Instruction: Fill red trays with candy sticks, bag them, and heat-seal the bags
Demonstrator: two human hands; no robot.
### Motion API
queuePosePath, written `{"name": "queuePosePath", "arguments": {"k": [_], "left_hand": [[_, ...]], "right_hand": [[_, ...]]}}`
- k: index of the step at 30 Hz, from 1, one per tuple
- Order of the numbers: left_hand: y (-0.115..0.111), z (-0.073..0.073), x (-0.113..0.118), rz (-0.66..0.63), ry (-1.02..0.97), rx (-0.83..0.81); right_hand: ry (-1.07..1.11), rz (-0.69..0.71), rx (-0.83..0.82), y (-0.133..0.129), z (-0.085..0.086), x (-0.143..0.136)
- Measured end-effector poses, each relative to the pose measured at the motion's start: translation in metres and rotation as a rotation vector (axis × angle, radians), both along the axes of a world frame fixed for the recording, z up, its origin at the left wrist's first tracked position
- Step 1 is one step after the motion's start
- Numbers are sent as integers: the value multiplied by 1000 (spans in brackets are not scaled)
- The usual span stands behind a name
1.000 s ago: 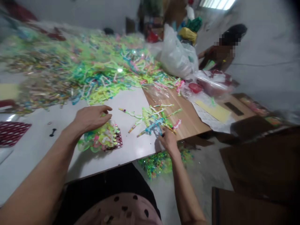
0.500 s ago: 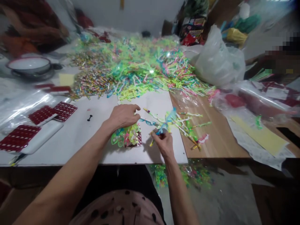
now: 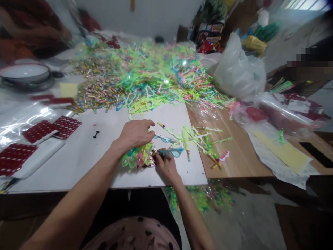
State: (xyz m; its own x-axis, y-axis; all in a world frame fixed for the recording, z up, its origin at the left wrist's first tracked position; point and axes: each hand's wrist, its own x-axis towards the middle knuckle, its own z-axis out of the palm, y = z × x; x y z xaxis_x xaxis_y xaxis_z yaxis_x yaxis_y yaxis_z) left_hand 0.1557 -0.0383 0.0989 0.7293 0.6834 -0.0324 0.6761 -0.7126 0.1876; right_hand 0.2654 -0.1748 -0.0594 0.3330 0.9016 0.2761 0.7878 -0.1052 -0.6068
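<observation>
My left hand (image 3: pixel 137 132) rests over a cluster of green, pink and clear plastic pieces (image 3: pixel 137 156) on a dark red patterned card, its thumb and forefinger apart. Close to the card's right edge, my right hand (image 3: pixel 167 166) pinches a blue plastic piece (image 3: pixel 175 151) with a loop at its right end. Another blue piece (image 3: pixel 164 138) lies just above, between the hands. To the right, several yellow-green and white strips with striped tubes (image 3: pixel 205 139) lie loosely across the white board (image 3: pixel 171 113) and the brown surface.
A large heap of colourful strips (image 3: pixel 156 76) spans the back, with small tubes (image 3: pixel 100 92) at its left. Red dotted cards (image 3: pixel 18 158) lie left, near a black bone-shaped piece (image 3: pixel 96 134). A white plastic bag (image 3: pixel 238 71) stands back right. People sit at both sides.
My right hand has moved left to the card with a blue piece. Strips that were by it now lie on the board. My left hand has stayed over the cluster. The view has shifted slightly.
</observation>
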Motion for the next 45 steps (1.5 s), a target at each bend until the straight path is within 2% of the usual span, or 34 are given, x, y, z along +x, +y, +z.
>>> {"name": "queuePosePath", "arguments": {"k": [4, 8, 11, 12, 14, 16, 17, 20, 22, 23, 25, 27, 29, 32, 35, 40, 45], "left_hand": [[0, 0, -1, -6, -15, -11], [-3, 0, 0, -23, -41, -28], [-6, 1, 0, -99, -98, -7], [-6, 1, 0, -110, -97, 1], [-5, 1, 0, -100, -62, 6], [-2, 0, -1, -88, -20, -1], [-1, 0, -1, -80, -13, 2], [2, 0, -3, -53, -14, 17], [1, 1, -3, -35, -5, 12], [1, 1, -3, -35, 1, 4], [0, 1, -3, -41, 0, -3], [-1, 1, -2, -40, -13, 6], [-1, 0, -2, -24, -17, 14], [-1, 0, -1, -23, -14, 14], [-2, 0, -1, -44, -19, 26], [-4, -1, -2, -32, -43, 33], [-7, -1, -3, -139, -102, 18]], "right_hand": [[-140, 34, -241, -2, 16, 1], [-253, 0, -522, 13, 39, -15], [-298, -4, -555, 25, 46, -22], [-276, 34, -550, 26, 46, -18], [-190, 146, -539, 25, 45, -1], [-143, 171, -518, 26, 45, 26], [-166, 120, -497, 28, 46, 40], [-329, -149, -493, 43, 53, 70], [-357, -208, -542, 49, 57, 75], [-323, -201, -537, 49, 58, 73], [-157, -141, -422, 39, 56, 61], [63, -47, -267, 20, 46, 43], [212, 24, -187, 0, 32, 25], [237, 3, -168, -16, 11, 5], [184, 26, -137, -14, 1, 1], [-141, 134, -365, -2, 9, 2], [-233, 44, -590, 16, 32, -18]]}}
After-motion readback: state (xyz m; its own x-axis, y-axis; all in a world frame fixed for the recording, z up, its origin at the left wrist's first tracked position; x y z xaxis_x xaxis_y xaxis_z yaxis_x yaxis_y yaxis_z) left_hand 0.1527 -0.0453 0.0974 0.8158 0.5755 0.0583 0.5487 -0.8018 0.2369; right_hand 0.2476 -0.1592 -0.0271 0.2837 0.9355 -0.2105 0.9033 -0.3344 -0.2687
